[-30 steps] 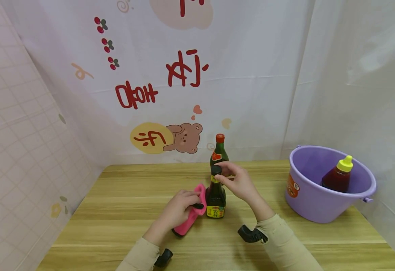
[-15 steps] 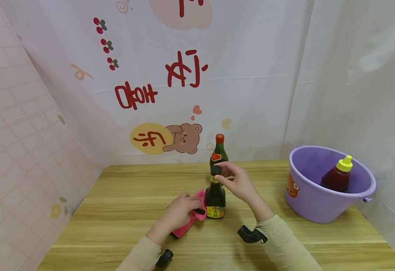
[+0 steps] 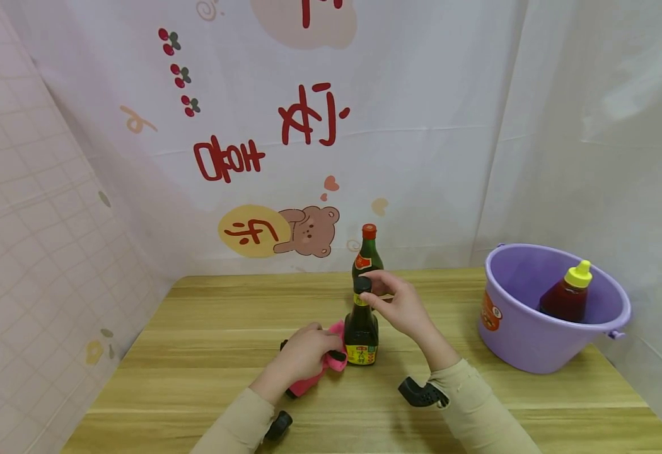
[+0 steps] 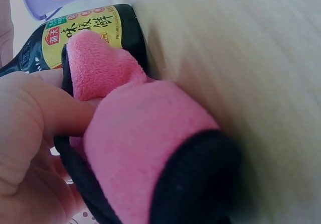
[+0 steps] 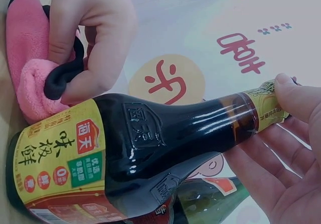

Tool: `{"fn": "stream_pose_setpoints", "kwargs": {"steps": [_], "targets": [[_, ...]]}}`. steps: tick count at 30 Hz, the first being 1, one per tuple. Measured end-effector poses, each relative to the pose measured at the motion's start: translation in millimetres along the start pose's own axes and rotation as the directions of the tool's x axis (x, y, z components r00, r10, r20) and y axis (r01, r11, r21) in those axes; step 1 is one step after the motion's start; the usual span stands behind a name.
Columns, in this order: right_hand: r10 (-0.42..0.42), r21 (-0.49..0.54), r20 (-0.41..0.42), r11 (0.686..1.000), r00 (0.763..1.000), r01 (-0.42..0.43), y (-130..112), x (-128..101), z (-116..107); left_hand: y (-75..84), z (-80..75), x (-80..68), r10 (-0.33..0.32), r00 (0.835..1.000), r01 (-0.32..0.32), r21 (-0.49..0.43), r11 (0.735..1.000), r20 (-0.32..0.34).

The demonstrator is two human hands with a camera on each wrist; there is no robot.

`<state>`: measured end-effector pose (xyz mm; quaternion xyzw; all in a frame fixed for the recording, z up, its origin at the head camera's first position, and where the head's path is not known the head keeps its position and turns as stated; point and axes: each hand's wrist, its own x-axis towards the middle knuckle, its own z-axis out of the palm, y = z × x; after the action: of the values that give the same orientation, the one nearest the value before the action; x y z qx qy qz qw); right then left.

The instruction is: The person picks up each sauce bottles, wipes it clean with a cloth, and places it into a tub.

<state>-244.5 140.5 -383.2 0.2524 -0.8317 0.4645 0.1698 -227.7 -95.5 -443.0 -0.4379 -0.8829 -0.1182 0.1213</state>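
Note:
A dark soy sauce bottle [image 3: 362, 331] with a black cap and yellow label stands upright on the table. My right hand [image 3: 401, 307] holds its neck just below the cap, thumb on one side and fingers on the other, as the right wrist view [image 5: 286, 158] also shows. In my left hand [image 3: 306, 353] is a bunched pink cloth [image 4: 145, 138] with black edging, gripped between thumb and fingers. The cloth lies against the bottle's lower left side, by the label. Part of the cloth is hidden under the left hand in the head view.
Behind the soy sauce bottle stands a green bottle [image 3: 368, 252] with a red cap, partly hidden by my right hand. A purple bucket [image 3: 526, 347] at the right holds a dark red squeeze bottle [image 3: 563, 301] with a yellow top. A printed curtain [image 3: 422, 189] hangs behind the wooden table [image 3: 223, 315].
My left hand has shifted slightly right, and the cloth's upper edge has come down and bunched lower against the bottle. My right hand and the bottle stay in place.

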Motion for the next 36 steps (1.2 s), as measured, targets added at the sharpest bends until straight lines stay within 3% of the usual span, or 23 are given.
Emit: {"fn": "stream_pose_setpoints", "kwargs": {"steps": [7, 11, 17, 21, 25, 31, 36], "targets": [[-0.002, 0.003, 0.003, 1.000, 1.000, 0.002, -0.6, 0.0, 0.1, -0.6, -4.3, -0.3, -0.015, 0.999, 0.015, 0.007, 1.000, 0.031], [-0.002, 0.009, 0.004, 1.000, 1.000, 0.002, -0.6, -0.1, 0.3, -4.3, -7.3, -4.3, -0.061, 0.998, 0.061, 0.009, 0.998, 0.014], [0.005, 0.009, 0.000, 1.000, 1.000, -0.005, -2.0, 0.2, 0.4, -11.7, -22.9, -6.0, -0.127, 0.982, 0.124, -0.032, 0.992, -0.142], [0.004, 0.006, 0.000, 1.000, 1.000, -0.004, -1.9, 0.0, 0.7, -15.2, -37.6, -1.1, -0.096, 0.956, 0.078, -0.076, 0.994, -0.278], [0.002, 0.000, -0.004, 1.000, 1.000, -0.002, -1.6, 0.1, 0.7, -13.7, -51.1, 6.5, -0.050, 0.927, 0.021, -0.082, 0.996, -0.372], [-0.002, 0.006, -0.005, 1.000, 1.000, 0.002, -1.7, 0.2, 0.6, -0.2, -65.4, 18.2, -0.023, 0.893, -0.022, -0.096, 0.995, -0.448], [-0.010, 0.015, -0.003, 1.000, 1.000, 0.010, -0.8, -0.5, 1.2, 9.3, -67.4, 26.6, -0.005, 0.886, -0.058, -0.122, 0.991, -0.464]]}}
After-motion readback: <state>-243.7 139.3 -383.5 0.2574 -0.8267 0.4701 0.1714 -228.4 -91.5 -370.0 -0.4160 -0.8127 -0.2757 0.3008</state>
